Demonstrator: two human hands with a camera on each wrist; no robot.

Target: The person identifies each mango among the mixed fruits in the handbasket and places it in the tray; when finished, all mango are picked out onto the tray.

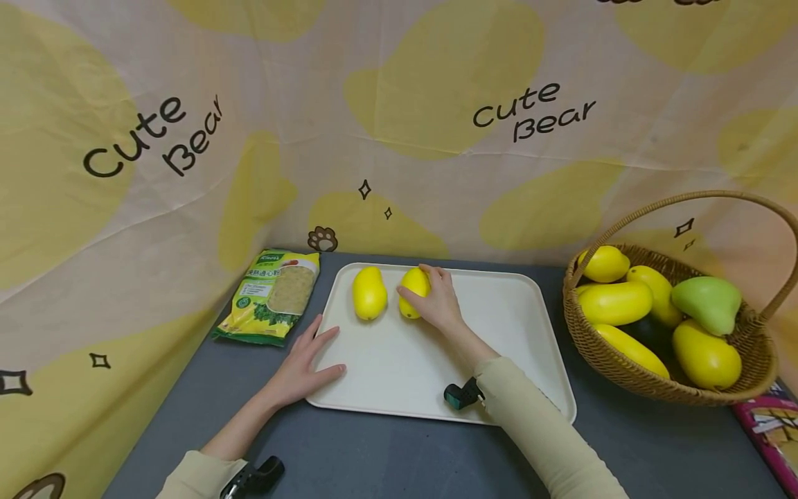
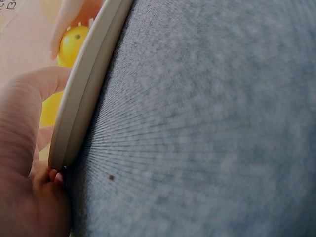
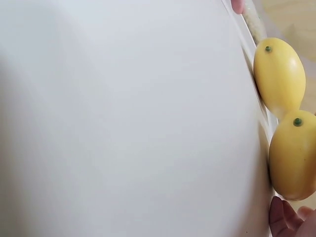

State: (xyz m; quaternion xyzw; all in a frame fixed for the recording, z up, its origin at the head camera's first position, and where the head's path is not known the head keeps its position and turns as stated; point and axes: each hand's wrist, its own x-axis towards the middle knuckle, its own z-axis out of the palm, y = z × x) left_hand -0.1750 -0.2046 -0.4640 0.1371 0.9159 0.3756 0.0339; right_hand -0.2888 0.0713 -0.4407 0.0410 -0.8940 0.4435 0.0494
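Observation:
A white tray (image 1: 386, 360) lies flat, with two yellow mangoes side by side near its far edge. My right hand (image 1: 441, 301) holds the right mango (image 1: 411, 285), thumb on its near-left side and fingers on its far side. The left mango (image 1: 370, 293) stands apart from the hand. In the right wrist view the held mango (image 3: 295, 155) is the lower one, its small green stem end showing. My left hand (image 1: 305, 364) rests on the tray's left edge with fingers and thumb spread. In the left wrist view its fingers (image 2: 52, 81) touch the rim.
A yellow-green food packet (image 1: 274, 298) lies left of the tray. To the right stands a wicker basket (image 1: 654, 388) with a tall handle, containing several yellow fruits, a green one (image 1: 707, 303) and something dark. A purple packet (image 1: 769, 430) lies at the right edge. Printed cloth hangs behind.

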